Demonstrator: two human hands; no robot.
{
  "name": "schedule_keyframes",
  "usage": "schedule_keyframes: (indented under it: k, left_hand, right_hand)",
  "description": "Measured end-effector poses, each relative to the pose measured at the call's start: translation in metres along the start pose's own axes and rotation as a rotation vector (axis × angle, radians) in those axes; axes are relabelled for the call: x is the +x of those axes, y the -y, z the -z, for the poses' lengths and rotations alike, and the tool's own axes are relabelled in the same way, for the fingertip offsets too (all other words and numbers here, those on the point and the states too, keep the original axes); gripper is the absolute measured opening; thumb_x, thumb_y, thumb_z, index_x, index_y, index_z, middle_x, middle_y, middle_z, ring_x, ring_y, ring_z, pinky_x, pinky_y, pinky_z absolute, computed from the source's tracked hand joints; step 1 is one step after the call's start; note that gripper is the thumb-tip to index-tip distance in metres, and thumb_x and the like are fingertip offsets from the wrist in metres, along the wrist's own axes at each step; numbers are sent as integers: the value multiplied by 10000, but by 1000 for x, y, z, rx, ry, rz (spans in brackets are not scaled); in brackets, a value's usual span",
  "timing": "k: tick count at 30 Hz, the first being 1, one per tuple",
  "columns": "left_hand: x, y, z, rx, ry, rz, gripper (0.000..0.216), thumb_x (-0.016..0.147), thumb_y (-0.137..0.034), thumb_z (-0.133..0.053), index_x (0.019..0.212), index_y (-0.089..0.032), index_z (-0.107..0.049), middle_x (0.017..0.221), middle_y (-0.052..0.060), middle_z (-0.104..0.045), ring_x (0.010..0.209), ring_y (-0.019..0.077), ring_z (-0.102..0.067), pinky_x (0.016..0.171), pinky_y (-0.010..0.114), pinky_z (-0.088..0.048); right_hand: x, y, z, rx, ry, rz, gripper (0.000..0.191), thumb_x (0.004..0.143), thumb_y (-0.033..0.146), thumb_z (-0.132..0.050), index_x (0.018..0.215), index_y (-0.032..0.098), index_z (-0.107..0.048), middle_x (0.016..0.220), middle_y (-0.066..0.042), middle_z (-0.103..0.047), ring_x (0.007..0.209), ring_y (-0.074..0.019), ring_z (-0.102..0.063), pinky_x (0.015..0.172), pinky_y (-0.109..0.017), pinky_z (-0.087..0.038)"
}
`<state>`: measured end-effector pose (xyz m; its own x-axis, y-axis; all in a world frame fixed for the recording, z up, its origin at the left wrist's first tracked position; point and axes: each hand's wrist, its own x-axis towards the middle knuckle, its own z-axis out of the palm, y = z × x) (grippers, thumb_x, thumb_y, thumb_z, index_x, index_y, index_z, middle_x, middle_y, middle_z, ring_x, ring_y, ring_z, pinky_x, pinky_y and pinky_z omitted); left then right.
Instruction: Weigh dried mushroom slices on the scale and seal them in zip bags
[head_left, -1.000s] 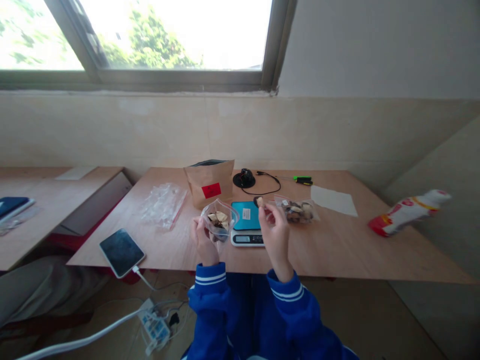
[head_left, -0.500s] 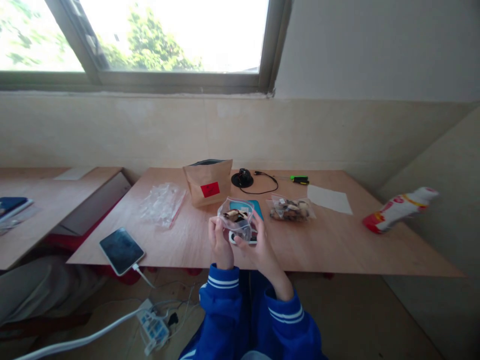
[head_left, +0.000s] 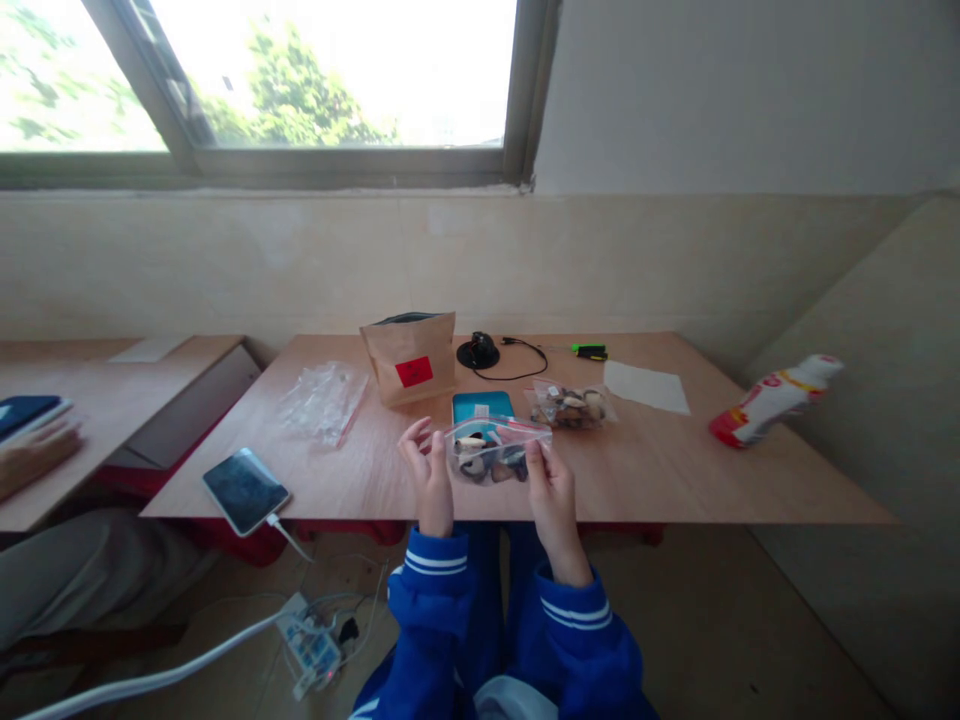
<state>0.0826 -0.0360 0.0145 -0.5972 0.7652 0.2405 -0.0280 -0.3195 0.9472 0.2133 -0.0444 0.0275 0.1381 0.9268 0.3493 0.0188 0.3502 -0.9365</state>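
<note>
Left hand (head_left: 429, 470): pinches the zip bag (head_left: 491, 452) at its left end.
Right hand (head_left: 551, 485): pinches the right end (mouth stretched level, contents retained).
Position: centre frame, above the bench (head_left: 675, 470) edge.

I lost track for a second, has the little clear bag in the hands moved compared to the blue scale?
Yes. The clear bag has shifted right: it was left of the blue scale, now it is held in front of it.

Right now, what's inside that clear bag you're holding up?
The clear bag, pinched between left hand and right hand, holds pale and dark pieces; what they are is too small to tell.
</note>
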Motion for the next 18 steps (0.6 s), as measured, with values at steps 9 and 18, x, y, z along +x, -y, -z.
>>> schedule_keyframes:
  k: [9,18]
  left_hand:
    - [-7,11,0,-218,318,165,423,799,-540,-598,954,-162,-709,927,84,-706,818,175,-628,716,274,-492]
    - [-12,-7,-2,-22,221,62,288,769,-439,-671,856,-173,-738,852,63,-729,779,173,-647,655,247,-491]
  right_hand:
    - [-5,-17,10,90,-108,-59,498,947,502,-358,1137,148,-652,1165,-128,-676,1120,-248,-610,952,-402,-485]
    - [-3,-8,21,-75,75,42,501,949,520,-340,1047,197,-710,1175,-93,-678,1215,-238,-549,1079,-429,-380]
